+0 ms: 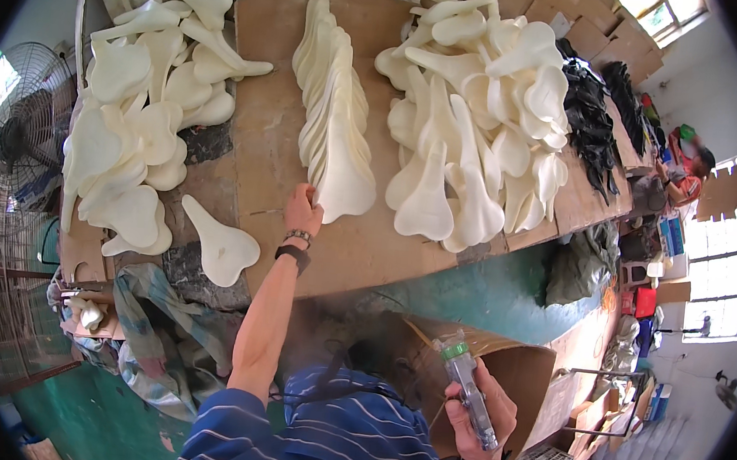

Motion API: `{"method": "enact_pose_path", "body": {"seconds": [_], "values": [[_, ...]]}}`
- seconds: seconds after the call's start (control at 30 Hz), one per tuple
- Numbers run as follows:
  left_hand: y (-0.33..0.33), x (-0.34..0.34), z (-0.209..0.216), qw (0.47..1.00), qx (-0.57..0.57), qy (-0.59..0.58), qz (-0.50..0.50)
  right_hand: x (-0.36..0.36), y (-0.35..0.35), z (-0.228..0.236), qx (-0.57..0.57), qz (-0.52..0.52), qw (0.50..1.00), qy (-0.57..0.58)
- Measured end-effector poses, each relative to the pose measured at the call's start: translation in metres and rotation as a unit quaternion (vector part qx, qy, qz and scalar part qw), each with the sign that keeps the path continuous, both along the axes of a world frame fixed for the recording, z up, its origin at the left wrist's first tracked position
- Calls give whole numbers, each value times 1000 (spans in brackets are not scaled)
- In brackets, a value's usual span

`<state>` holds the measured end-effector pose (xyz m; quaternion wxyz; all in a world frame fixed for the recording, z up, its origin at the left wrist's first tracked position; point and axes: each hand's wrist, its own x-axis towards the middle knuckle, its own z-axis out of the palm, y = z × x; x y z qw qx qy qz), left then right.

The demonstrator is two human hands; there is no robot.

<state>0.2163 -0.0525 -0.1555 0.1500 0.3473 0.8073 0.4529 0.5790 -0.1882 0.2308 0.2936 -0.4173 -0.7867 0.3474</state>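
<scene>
A long row of cream bicycle saddle pads (343, 123), overlapping one another, runs away from me down the middle of the cardboard-covered table (261, 151). At the near end of that row, the fingers of my left hand (303, 211) are closed at the left edge of the front saddle pad (350, 195). Held up over the near right side, away from the table, is a slim grey handheld tool with a green collar (467, 388). My right hand (485, 415) is wrapped around it; its exact kind is unclear. One single saddle pad (220, 245) lies left of my left hand.
Heaps of saddle pads lie at the left (123, 130) and right (484, 109). Black covers (588, 126) hang at the table's right end. An open cardboard box (509, 374) stands near my right hand. A floor fan (24, 112) is far left; another person (684, 183) sits far right.
</scene>
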Motion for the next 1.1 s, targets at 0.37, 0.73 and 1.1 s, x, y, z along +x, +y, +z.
{"method": "enact_pose_path", "body": {"seconds": [0.37, 0.73, 1.1], "values": [[-95, -46, 34, 992, -20, 56, 111, 17, -5, -9, -103, 4, 991, -87], [-19, -8, 47, 995, 56, 41, -71, -9, 3, 1, -11, -51, 999, -17], [24, 19, 33, 989, -89, 98, -59, -32, -7, -18, -92, -62, 994, 7]]}}
